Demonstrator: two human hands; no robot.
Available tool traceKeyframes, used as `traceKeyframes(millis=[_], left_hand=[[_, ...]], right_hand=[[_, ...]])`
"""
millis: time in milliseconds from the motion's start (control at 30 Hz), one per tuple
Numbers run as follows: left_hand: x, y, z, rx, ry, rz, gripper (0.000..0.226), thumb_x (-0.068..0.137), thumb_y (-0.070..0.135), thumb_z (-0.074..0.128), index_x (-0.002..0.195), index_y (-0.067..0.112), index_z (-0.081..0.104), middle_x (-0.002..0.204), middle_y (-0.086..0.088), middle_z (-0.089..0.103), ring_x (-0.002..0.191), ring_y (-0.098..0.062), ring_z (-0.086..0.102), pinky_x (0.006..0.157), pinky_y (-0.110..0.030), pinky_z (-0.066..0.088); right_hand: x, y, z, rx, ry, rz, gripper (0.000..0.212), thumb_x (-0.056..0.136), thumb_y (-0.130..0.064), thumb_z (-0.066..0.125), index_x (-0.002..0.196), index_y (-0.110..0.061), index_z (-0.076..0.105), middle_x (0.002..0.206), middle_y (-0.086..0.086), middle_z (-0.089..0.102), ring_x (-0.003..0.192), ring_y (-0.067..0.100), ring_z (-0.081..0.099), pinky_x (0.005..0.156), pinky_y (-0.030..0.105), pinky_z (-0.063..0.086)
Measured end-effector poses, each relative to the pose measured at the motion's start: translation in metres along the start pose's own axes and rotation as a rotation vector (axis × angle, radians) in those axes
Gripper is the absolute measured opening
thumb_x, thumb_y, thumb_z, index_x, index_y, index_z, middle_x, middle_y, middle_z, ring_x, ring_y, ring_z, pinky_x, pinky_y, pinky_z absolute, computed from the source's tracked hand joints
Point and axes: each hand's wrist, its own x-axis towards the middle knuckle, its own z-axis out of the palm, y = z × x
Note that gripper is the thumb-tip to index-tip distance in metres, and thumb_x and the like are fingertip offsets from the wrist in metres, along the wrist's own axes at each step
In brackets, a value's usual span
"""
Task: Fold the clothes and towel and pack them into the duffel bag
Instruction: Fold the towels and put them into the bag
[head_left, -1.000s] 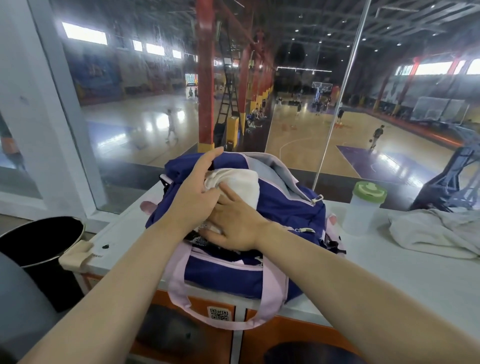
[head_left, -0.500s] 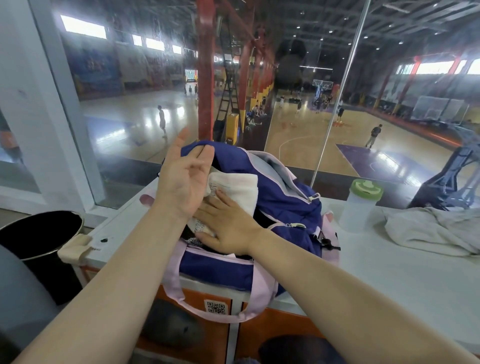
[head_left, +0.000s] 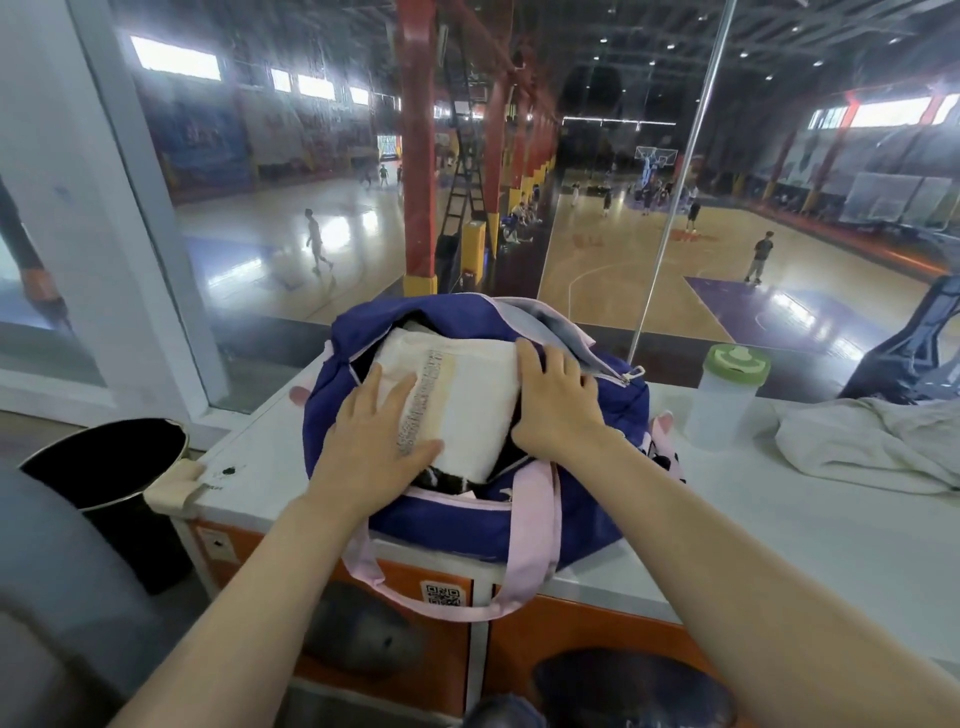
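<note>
Folded white towel (head_left: 457, 400) now lies flat in the open mouth of the purple duffel bag (head_left: 519, 525), dark clothing visible under its near edge. Half a second ago the left hand was raised off it with the right tucked underneath; both have since come down on top. Left hand (head_left: 374, 441) rests palm-down on the towel's near-left corner, fingers straight and spread. Right hand (head_left: 558, 402) presses the right edge, fingers extended, nothing gripped. Judgement: towel is seated, being pushed down to clear the zip. A crumpled pale cloth (head_left: 872, 441) lies on the counter (head_left: 779, 545) at far right beside a green-lidded shaker bottle (head_left: 724, 400), so packing looks unfinished.
</note>
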Motion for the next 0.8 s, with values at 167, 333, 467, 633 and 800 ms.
traceKeyframes(millis=[167, 333, 467, 633, 800], left_hand=[[0.002, 0.005, -0.002, 0.13, -0.097, -0.055, 0.078, 0.084, 0.068, 0.05, 0.15, 0.04, 0.021, 0.163, 0.0, 0.001, 0.137, -0.037, 0.031, 0.108, -0.047, 0.033], [-0.012, 0.008, -0.008, 0.123, -0.162, -0.064, 0.08, 0.084, 0.068, 0.051, 0.151, 0.042, 0.017, 0.163, 0.003, -0.001, 0.139, -0.036, 0.023, 0.108, -0.047, 0.033], [-0.021, 0.017, -0.013, 0.155, -0.181, -0.031, 0.082, 0.084, 0.068, 0.052, 0.152, 0.041, 0.015, 0.163, 0.005, -0.003, 0.141, -0.034, 0.021, 0.108, -0.046, 0.034], [-0.016, 0.028, -0.015, 0.106, -0.185, 0.03, 0.08, 0.083, 0.066, 0.056, 0.15, 0.041, 0.021, 0.163, 0.007, -0.004, 0.145, -0.033, 0.012, 0.113, -0.048, 0.028], [-0.001, 0.033, -0.005, 0.077, -0.151, 0.109, 0.078, 0.084, 0.062, 0.057, 0.15, 0.038, 0.022, 0.162, 0.005, -0.003, 0.145, -0.029, 0.013, 0.113, -0.045, 0.029]], right_hand=[[-0.007, 0.027, 0.002, -0.227, -0.117, 0.034, 0.041, 0.091, -0.009, 0.052, 0.131, -0.014, 0.044, 0.127, 0.011, 0.056, 0.11, 0.034, 0.06, 0.07, 0.037, 0.042], [-0.009, 0.047, -0.025, -0.169, -0.254, 0.097, 0.033, 0.09, -0.006, 0.047, 0.121, -0.013, 0.058, 0.123, 0.011, 0.061, 0.113, 0.034, 0.059, 0.084, 0.035, 0.046], [-0.006, 0.061, -0.072, 0.11, -0.395, 0.227, 0.031, 0.088, -0.003, 0.042, 0.112, 0.001, 0.062, 0.116, 0.027, 0.065, 0.099, 0.042, 0.066, 0.083, 0.045, 0.056], [-0.007, 0.075, -0.106, 0.372, -0.175, 0.328, 0.031, 0.092, -0.02, 0.039, 0.104, 0.001, 0.058, 0.099, 0.028, 0.061, 0.089, 0.042, 0.064, 0.079, 0.047, 0.055], [-0.035, 0.032, -0.089, 0.135, 0.258, -0.149, 0.028, 0.084, -0.021, 0.055, 0.11, -0.013, 0.06, 0.105, 0.011, 0.062, 0.099, 0.032, 0.057, 0.086, 0.043, 0.048]])
